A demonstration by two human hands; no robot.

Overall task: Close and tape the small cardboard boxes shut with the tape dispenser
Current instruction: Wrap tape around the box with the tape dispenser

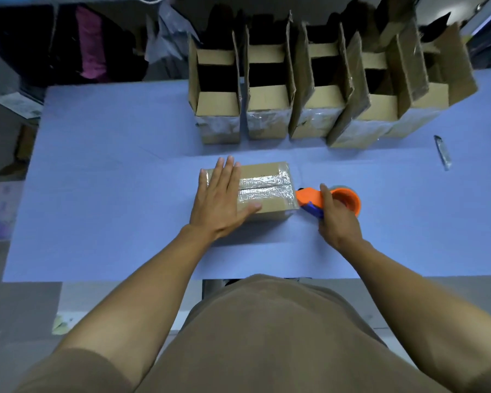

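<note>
A small closed cardboard box (270, 191) lies in the middle of the blue table (102, 194), with shiny clear tape running along its top seam. My left hand (220, 198) presses flat on the box's left half, fingers straight. My right hand (336, 218) grips the orange and blue tape dispenser (328, 201), whose front end touches the box's right edge. Behind them stands a row of several open cardboard boxes (267, 89) with flaps up.
A box cutter (442, 152) lies on the table at the far right. Dark clutter and plastic bags sit behind the table's far edge. The table's left half is bare blue surface.
</note>
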